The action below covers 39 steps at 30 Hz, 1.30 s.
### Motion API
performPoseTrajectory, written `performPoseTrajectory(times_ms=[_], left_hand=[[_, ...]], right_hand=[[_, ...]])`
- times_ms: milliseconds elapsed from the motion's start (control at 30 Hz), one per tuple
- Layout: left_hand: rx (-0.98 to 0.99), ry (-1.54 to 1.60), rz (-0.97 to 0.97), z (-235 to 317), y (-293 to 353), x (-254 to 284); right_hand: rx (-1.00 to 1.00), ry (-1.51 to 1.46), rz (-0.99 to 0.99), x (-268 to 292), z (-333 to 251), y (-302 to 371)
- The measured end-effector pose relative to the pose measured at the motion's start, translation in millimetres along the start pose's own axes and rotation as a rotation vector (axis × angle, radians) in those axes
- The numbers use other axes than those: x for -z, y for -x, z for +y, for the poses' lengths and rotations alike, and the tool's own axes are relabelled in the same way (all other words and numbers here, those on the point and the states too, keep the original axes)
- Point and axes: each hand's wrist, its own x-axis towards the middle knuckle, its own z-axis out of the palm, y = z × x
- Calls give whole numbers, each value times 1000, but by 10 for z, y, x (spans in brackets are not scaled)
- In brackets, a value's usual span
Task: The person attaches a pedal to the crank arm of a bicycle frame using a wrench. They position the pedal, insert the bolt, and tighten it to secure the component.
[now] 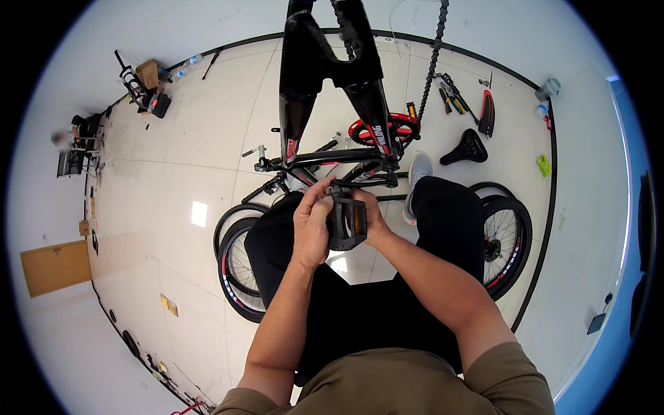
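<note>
A black bicycle pedal [348,220] with an amber reflector sits between my hands, just below the dark bicycle frame [299,114]. My left hand [312,225] is closed, its thumb and fingers gripping around the pedal's inner end by the crank arm. From the other side my right hand [373,218] holds the pedal, its fingers partly hidden behind it. Beyond the hands, a red and black chainring [366,130] is on the frame's right side. A dark chain [429,72] hangs down to it.
Spoked wheels [512,238] [238,259] lie on both sides of my legs. To the right are a black saddle [465,148], a red and black mudguard [487,114] and hand tools [451,93]. A person [83,138] sits far left. A folded cart [142,90] stands by the wall.
</note>
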Motion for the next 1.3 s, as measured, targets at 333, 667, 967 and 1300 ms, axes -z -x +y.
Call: performPoseTrajectory(times_ms=[333, 667, 967, 1300], left_hand=[[-84, -60, 37, -163, -2, -53], [-87, -78, 65, -208, -27, -18], [-40, -75, 108, -210, -63, 39], [-104, -244, 169, -337, -171, 276]], right_hand=[[169, 324, -35, 142, 199, -103], [37, 140, 14, 1, 61, -38], [250, 405, 62, 9, 74, -9], [288, 869, 149, 62, -124, 60]])
